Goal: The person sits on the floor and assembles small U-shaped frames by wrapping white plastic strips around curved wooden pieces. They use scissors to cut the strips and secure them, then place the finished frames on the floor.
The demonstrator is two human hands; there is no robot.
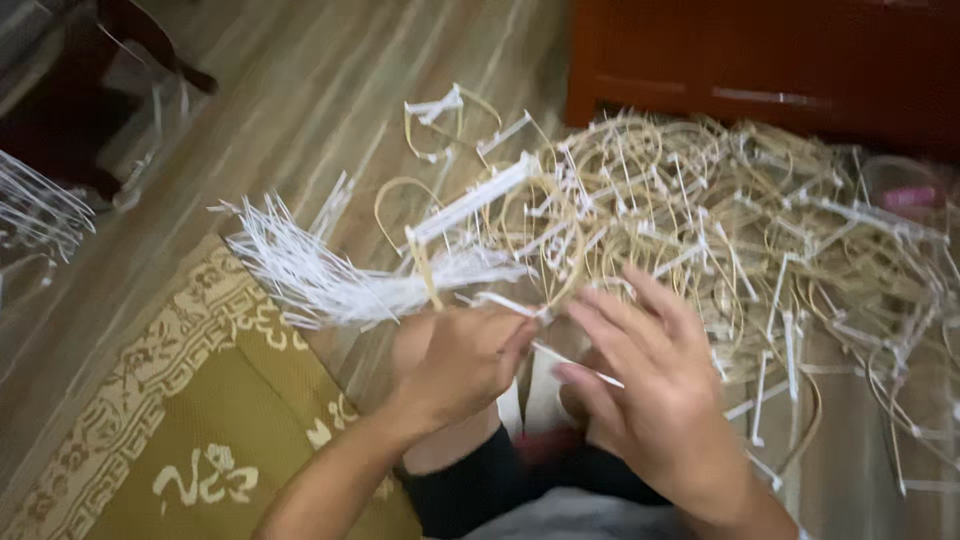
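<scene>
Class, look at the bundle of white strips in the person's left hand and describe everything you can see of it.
The bundle of white strips is a sheaf of many thin, flat strands, plastic by the look of them, possibly cable ties. The left hand grips it at one end, where the strands are pinched together; from there they fan out leftwards with loose splayed tips. It lies roughly level, held above the wooden floor and the edge of a patterned mat. A thin bamboo hoop stands beside the gripped end. Motion blur hides finer detail.

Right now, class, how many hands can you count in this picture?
2. The left hand grips a bundle of white strips at centre; the right hand sits beside it, pinching one white strip. No others show.
</scene>
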